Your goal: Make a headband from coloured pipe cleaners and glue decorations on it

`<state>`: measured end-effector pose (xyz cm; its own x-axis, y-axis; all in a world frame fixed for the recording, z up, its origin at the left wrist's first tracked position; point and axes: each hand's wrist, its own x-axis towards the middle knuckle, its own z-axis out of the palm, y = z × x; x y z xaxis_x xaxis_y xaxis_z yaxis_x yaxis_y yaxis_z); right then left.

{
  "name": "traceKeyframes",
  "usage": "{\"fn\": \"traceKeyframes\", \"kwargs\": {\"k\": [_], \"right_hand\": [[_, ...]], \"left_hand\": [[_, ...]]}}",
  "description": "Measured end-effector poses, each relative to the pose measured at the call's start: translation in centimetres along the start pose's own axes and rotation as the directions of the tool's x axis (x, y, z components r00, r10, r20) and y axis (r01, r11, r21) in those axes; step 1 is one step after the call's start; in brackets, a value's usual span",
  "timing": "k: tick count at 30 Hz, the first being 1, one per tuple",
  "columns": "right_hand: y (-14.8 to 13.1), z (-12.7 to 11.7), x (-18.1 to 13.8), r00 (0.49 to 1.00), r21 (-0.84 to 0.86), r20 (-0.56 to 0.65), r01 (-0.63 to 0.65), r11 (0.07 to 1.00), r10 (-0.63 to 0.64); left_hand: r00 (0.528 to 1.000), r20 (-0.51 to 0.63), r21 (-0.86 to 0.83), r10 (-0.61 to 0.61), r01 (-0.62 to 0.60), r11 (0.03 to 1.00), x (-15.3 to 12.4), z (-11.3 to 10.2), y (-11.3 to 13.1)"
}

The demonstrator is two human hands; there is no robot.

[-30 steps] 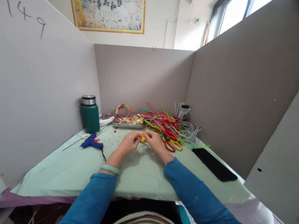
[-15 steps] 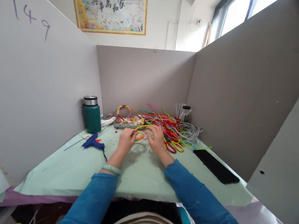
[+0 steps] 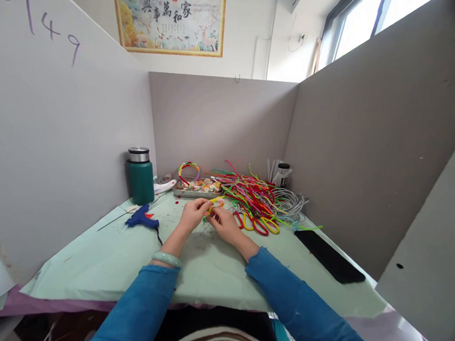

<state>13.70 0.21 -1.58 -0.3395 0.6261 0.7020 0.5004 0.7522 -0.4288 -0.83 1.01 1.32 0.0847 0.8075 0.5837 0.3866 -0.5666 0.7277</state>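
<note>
My left hand [image 3: 196,212] and my right hand [image 3: 223,224] are close together above the middle of the table. Between them is a small band wrapped in yellow, orange, pink and green pipe cleaners [image 3: 217,202]. My left fingers pinch its upper left part, where a yellow strand shows. The right fingertips close on its lower side, nearly touching the left ones. Much of the band is hidden behind the fingers. A finished-looking multicoloured hoop [image 3: 188,164] stands behind, at the metal tray [image 3: 192,194] of small trinkets.
A heap of colourful pipe cleaners [image 3: 249,190] lies right of my hands, with red and yellow loops [image 3: 261,226] at its front. Beyond it are coiled grey wires [image 3: 291,199]. A blue glue gun [image 3: 142,217] and green bottle [image 3: 141,180] stand left; a black flat strip [image 3: 330,256] lies right.
My right hand has moved left and slightly down, close to my left hand. The yellow strand that stretched between the hands is now mostly hidden at the band. The view has tilted slightly.
</note>
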Motion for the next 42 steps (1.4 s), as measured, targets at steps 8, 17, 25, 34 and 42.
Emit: {"fn": "traceKeyframes", "kwargs": {"k": [8, 17, 25, 34, 42], "right_hand": [[-0.2, -0.3, 0.3, 0.998, 0.091, -0.059, 0.041, 0.995, -0.035], [-1.6, -1.2, -0.1, 0.997, 0.213, 0.048, -0.063, 0.975, 0.054], [-1.5, -2.3, 0.1, 0.975, 0.0, -0.216, 0.051, 0.999, -0.05], [0.6, -2.8, 0.9, 0.948, 0.094, -0.296, -0.09, 0.992, 0.114], [2.4, -2.2, 1.0, 0.946, 0.241, -0.115, -0.269, 0.932, 0.303]], "left_hand": [[0.992, -0.045, 0.091, 0.116, -0.112, 0.99, 0.2, -0.3, -0.3], [0.936, -0.106, 0.354, 0.334, -0.279, 0.893, -0.3, -0.5, 0.4], [0.885, 0.005, 0.449, 0.466, -0.419, 0.789, -0.5, -0.6, 0.6], [0.866, 0.173, 0.278, 0.469, -0.5, 0.82, -1.0, -0.2, 1.3], [0.934, 0.153, 0.226, 0.323, -0.351, 0.909, -1.2, -0.1, 1.2]]}}
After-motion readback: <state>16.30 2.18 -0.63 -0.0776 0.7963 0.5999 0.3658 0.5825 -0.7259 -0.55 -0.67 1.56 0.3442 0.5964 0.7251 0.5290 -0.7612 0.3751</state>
